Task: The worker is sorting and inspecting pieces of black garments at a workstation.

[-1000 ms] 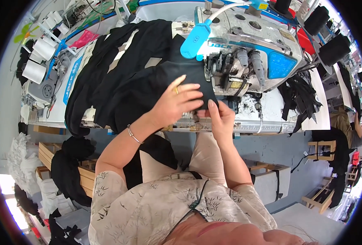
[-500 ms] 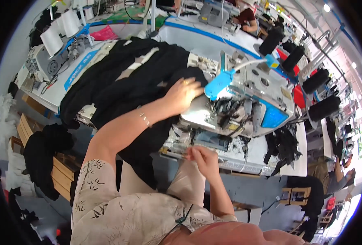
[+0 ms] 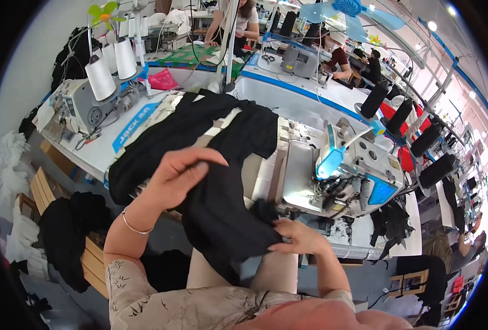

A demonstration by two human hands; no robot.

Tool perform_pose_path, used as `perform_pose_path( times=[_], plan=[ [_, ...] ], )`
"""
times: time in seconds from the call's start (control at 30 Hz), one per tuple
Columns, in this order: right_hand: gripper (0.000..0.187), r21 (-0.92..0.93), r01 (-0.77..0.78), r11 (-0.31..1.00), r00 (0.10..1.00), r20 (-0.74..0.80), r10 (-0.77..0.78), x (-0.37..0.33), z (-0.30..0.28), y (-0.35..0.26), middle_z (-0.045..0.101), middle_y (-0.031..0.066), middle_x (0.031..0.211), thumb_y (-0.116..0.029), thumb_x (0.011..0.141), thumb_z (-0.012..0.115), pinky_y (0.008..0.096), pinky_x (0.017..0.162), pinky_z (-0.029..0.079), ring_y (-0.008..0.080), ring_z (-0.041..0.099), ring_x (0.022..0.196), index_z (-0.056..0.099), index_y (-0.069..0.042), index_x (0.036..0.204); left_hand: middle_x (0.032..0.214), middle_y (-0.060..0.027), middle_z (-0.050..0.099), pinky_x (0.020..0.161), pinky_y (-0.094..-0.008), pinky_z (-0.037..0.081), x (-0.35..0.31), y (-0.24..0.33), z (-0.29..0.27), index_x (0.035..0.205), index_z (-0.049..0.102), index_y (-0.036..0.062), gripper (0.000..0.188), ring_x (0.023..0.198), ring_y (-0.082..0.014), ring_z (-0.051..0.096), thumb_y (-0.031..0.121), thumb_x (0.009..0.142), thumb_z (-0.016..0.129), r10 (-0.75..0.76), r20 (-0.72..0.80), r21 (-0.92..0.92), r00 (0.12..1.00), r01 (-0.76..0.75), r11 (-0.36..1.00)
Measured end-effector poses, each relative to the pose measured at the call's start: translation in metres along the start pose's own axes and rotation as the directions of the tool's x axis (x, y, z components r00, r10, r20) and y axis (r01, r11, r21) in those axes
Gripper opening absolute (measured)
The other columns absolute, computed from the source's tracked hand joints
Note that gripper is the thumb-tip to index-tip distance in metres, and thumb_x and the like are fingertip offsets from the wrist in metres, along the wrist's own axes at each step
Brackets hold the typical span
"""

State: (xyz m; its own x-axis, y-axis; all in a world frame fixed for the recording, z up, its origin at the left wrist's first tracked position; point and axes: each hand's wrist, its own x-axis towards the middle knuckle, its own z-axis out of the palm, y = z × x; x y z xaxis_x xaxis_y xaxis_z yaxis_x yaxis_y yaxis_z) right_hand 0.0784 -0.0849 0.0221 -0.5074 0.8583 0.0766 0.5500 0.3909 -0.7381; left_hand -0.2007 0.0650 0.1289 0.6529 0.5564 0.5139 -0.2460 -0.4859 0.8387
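A length of black fabric (image 3: 222, 214) hangs from the sewing table down over my lap. My left hand (image 3: 181, 176) is at its left side, index finger reaching across the cloth and the other fingers bent against it; part of the grip is hidden. At the cloth's lower right edge, my right hand (image 3: 302, 237) pinches it between thumb and fingers. Just beyond my right hand stands a white and blue sewing machine (image 3: 359, 165) with a flat metal plate (image 3: 300, 165) at its left. More black fabric (image 3: 172, 126) lies spread across the table behind my left hand.
Black thread cones (image 3: 401, 115) stand on the right, white cones (image 3: 100, 80) at the far left beside another machine (image 3: 81, 104). Black scraps (image 3: 392, 223) hang over the table's right end. A wooden bench (image 3: 92, 264) is at lower left. Other people sit working at the back.
My left hand has come back from beside the machine, and cloth has been drawn toward my lap. My right hand has moved right and now holds its edge. The view has tilted up.
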Motion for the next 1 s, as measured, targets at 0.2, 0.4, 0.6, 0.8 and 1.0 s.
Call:
perform_pose_path(
  times=[0.2, 0.4, 0.6, 0.8, 1.0],
  plan=[
    [0.033, 0.693, -0.344, 0.634, 0.879, 0.001, 0.477, -0.038, 0.045, 0.008, 0.063, 0.0025, 0.100, -0.009, 0.080, 0.068, 0.0246, 0.083, 0.044, 0.0060, 0.052, 0.090, 0.060, 0.002, 0.110, 0.101, -0.0053, 0.059, 0.088, -0.0241, 0.038, 0.046, -0.021, -0.035, 0.105, 0.058, -0.0013, 0.021, 0.095, -0.0120, 0.052, 0.001, 0.090, 0.042, 0.026, -0.304, -0.002, 0.952, -0.028, 1.000],
    [0.036, 0.846, 0.335, 0.414, 0.699, -0.518, 0.494, 0.012, 0.072, 0.000, 0.061, 0.0054, 0.106, -0.004, 0.081, 0.063, 0.0285, 0.086, 0.045, 0.0132, 0.057, 0.094, 0.054, 0.001, 0.115, 0.098, -0.0147, 0.060, 0.078, -0.0286, 0.045, 0.055, -0.084, 0.027, 0.106, 0.056, 0.0012, 0.026, 0.088, -0.0254, 0.058, 0.012, 0.083, 0.058, 0.400, -0.187, 0.634, 0.897, -0.201, 0.747],
    [0.021, 0.569, 0.141, 0.810, 0.555, -0.723, 0.411, 0.025, 0.063, -0.029, 0.062, 0.0005, 0.083, -0.009, 0.080, 0.067, 0.0231, 0.067, 0.045, 0.0061, 0.053, 0.075, 0.059, 0.000, 0.096, 0.076, -0.0102, 0.060, 0.062, -0.0297, 0.049, -0.051, -0.055, 0.120, 0.088, 0.060, -0.0006, 0.017, 0.068, -0.0242, 0.061, 0.011, 0.079, 0.066, -0.053, 0.282, 0.400, 0.958, -0.067, 0.914],
    [0.024, 0.407, 0.101, 0.908, 0.573, -0.770, 0.281, -0.015, 0.047, -0.029, 0.060, 0.0017, 0.078, -0.011, 0.075, 0.072, 0.0235, 0.063, 0.045, 0.0064, 0.051, 0.070, 0.057, 0.000, 0.090, 0.084, -0.0086, 0.061, 0.066, -0.0272, 0.047, -0.054, -0.044, 0.133, 0.098, 0.056, -0.0004, 0.014, 0.075, -0.0173, 0.061, 0.004, 0.085, 0.056, -0.171, 0.210, 0.313, 0.963, 0.100, 0.945],
    [0.029, -0.211, -0.356, 0.910, 0.783, -0.599, 0.168, -0.085, 0.037, -0.028, 0.059, 0.0152, 0.074, -0.002, 0.063, 0.069, 0.0380, 0.060, 0.047, 0.0358, 0.055, 0.064, 0.061, -0.004, 0.091, 0.083, 0.0018, 0.056, 0.064, -0.0192, 0.041, -0.015, 0.023, 0.170, 0.103, 0.053, 0.0032, 0.017, 0.073, -0.0042, 0.051, 0.014, 0.091, 0.050, -0.427, 0.393, -0.352, 0.814, 0.562, 0.748]
  ],
)
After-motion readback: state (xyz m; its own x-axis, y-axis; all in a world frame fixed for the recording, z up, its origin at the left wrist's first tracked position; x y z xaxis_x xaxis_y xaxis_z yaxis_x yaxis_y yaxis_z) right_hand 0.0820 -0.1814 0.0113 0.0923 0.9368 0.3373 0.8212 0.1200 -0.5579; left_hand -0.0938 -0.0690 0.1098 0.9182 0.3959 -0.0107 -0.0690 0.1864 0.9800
